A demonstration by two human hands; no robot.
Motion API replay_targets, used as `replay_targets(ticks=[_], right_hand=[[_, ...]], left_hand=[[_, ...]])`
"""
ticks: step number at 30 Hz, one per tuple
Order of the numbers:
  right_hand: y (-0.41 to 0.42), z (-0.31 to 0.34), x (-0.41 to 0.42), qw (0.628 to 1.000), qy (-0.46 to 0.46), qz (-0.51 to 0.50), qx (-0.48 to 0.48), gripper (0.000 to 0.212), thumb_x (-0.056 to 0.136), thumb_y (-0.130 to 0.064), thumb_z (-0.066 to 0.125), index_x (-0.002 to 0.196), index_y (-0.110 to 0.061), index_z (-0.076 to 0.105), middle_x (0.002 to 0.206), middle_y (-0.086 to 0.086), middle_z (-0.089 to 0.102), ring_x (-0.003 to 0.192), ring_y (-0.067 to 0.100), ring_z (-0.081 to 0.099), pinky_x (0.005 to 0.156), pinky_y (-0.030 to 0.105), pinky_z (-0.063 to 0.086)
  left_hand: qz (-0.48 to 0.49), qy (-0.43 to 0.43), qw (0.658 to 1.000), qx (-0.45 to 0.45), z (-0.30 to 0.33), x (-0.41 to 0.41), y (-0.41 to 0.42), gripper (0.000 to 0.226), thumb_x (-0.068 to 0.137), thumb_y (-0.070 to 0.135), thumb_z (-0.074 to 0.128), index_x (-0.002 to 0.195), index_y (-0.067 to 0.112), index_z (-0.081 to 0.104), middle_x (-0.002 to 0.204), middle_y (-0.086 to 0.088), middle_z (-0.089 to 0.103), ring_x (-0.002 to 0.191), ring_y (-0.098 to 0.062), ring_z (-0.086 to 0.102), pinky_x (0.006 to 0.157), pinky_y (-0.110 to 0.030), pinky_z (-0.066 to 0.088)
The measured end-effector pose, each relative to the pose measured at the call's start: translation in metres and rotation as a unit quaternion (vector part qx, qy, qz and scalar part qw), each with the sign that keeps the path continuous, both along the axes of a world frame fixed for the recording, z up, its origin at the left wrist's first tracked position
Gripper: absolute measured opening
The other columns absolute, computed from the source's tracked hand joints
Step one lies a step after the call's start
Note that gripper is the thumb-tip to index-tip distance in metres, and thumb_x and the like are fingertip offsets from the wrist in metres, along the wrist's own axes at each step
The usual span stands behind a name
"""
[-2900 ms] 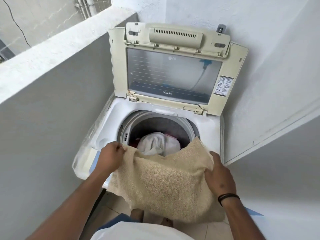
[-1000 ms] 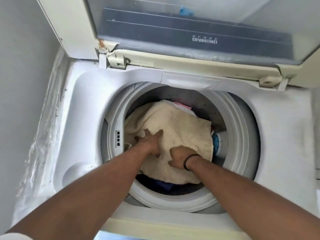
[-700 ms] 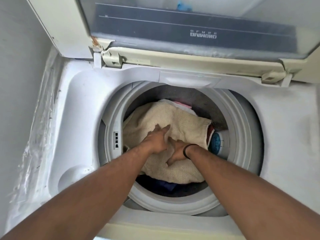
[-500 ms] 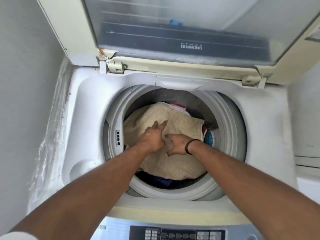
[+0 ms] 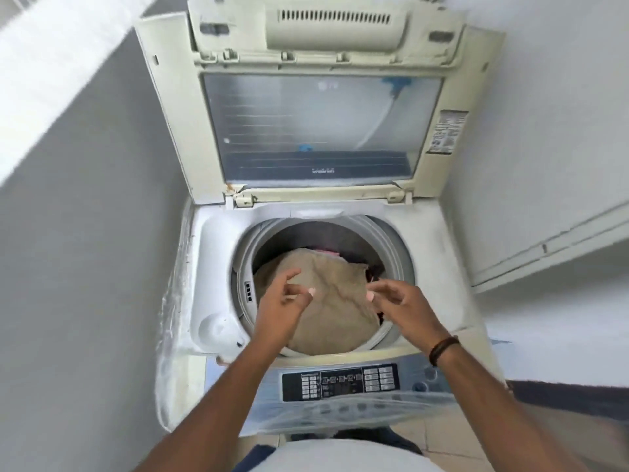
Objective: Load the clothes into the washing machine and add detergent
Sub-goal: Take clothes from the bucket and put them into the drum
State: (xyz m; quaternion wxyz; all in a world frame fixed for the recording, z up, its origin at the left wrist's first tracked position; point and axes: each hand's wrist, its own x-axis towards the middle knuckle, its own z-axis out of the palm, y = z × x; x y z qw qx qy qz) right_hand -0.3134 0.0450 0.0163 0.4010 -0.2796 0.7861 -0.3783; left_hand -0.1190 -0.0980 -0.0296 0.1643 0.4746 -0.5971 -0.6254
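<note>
- Lying bunched on top of the load, a beige towel (image 5: 323,301) is seen inside the drum of the washing machine (image 5: 439,267), at the centre of the frame; a strip of pink cloth (image 5: 326,251) and something dark are glimpsed at its far edge.
- Both hands are held above the drum opening with nothing gripped: the left hand (image 5: 282,308) has its fingers spread and relaxed, and the right hand (image 5: 401,301), wearing a dark wristband (image 5: 442,349), has its fingers loosely bent.
- The lid (image 5: 320,107) is propped upright across the upper half of the frame, and the control panel (image 5: 340,381) is seen in the lower centre.
- No detergent is seen anywhere, so that step is judged not yet done.
- The towel is judged soft, limp and light while dry, with a nap that should not slip; no damage from squeezing is expected.
- If it must be pressed lower, flat palms on its middle are advised; for lifting, a bunched fold near the front edge is best pinched.
</note>
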Motion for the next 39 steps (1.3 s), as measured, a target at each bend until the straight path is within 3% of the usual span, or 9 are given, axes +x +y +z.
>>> replay_targets(ticks=[6,17,21,24,27,31,34,39], right_hand=[[0.072,0.036,0.031,0.974,-0.006,-0.212,-0.078,0.009,0.094,-0.010,0.065,0.093,-0.008,0.073,0.083,0.010,0.076,0.073,0.023,0.070,0.069,0.034,0.056],[0.188,0.068,0.057,0.924,-0.019,-0.366,-0.106,0.012,0.096,-0.011,0.063,0.101,-0.003,0.071,0.091,0.017,0.075,0.075,0.025,0.068,0.073,0.038,0.054],[0.251,0.073,0.091,0.904,-0.001,-0.410,-0.120,0.013,0.096,-0.018,0.064,0.101,-0.008,0.072,0.088,0.009,0.076,0.080,0.024,0.071,0.074,0.037,0.056],[0.318,0.077,0.129,0.872,0.016,-0.469,-0.137,0.012,0.096,-0.018,0.063,0.100,-0.010,0.072,0.089,0.009,0.076,0.078,0.022,0.071,0.073,0.037,0.055],[0.389,0.078,0.178,0.822,0.013,-0.547,-0.157,0.012,0.096,-0.016,0.062,0.097,-0.009,0.072,0.090,0.011,0.076,0.074,0.020,0.070,0.070,0.033,0.052],[0.483,0.066,0.255,0.728,0.013,-0.663,-0.174,0.011,0.096,-0.013,0.061,0.094,-0.011,0.072,0.087,0.010,0.075,0.068,0.017,0.067,0.066,0.030,0.049],[0.543,0.063,0.315,0.648,0.036,-0.739,-0.181,0.012,0.096,-0.013,0.062,0.091,-0.012,0.072,0.088,0.012,0.076,0.069,0.018,0.067,0.068,0.032,0.047],[0.610,0.055,0.399,0.518,0.047,-0.829,-0.206,0.013,0.096,-0.011,0.060,0.092,-0.008,0.073,0.087,0.014,0.075,0.071,0.022,0.066,0.068,0.030,0.051]], left_hand=[[-0.035,0.065,0.997,0.020,0.015,-0.001,0.040,0.027,0.092,0.018,0.071,0.113,0.035,0.065,0.093,-0.004,0.071,0.091,-0.027,0.072,0.069,-0.030,0.053],[-0.197,0.072,0.977,-0.048,0.045,-0.025,0.099,0.022,0.093,0.018,0.070,0.111,0.030,0.068,0.090,-0.004,0.072,0.085,-0.023,0.071,0.075,-0.035,0.060],[-0.251,0.089,0.960,-0.092,0.060,-0.020,0.148,0.022,0.093,0.012,0.069,0.113,0.022,0.068,0.084,-0.004,0.072,0.075,-0.013,0.069,0.060,-0.023,0.055],[-0.316,0.089,0.938,-0.112,0.065,-0.015,0.203,0.022,0.093,0.016,0.069,0.112,0.027,0.069,0.084,-0.002,0.072,0.080,-0.016,0.069,0.073,-0.033,0.056],[-0.396,0.110,0.906,-0.103,0.072,-0.003,0.269,0.023,0.093,0.017,0.070,0.112,0.030,0.069,0.084,0.000,0.072,0.081,-0.015,0.069,0.079,-0.030,0.055],[-0.504,0.124,0.850,-0.094,0.077,0.009,0.366,0.023,0.091,0.010,0.072,0.109,0.025,0.069,0.080,0.000,0.071,0.077,-0.014,0.067,0.070,-0.016,0.051],[-0.579,0.121,0.801,-0.096,0.083,0.014,0.434,0.025,0.090,0.011,0.070,0.105,0.031,0.068,0.078,0.003,0.072,0.077,-0.018,0.070,0.068,-0.024,0.053],[-0.670,0.118,0.730,-0.063,0.102,0.029,0.530,0.027,0.091,0.013,0.069,0.114,0.028,0.066,0.092,-0.004,0.074,0.079,-0.014,0.071,0.079,-0.031,0.054]])
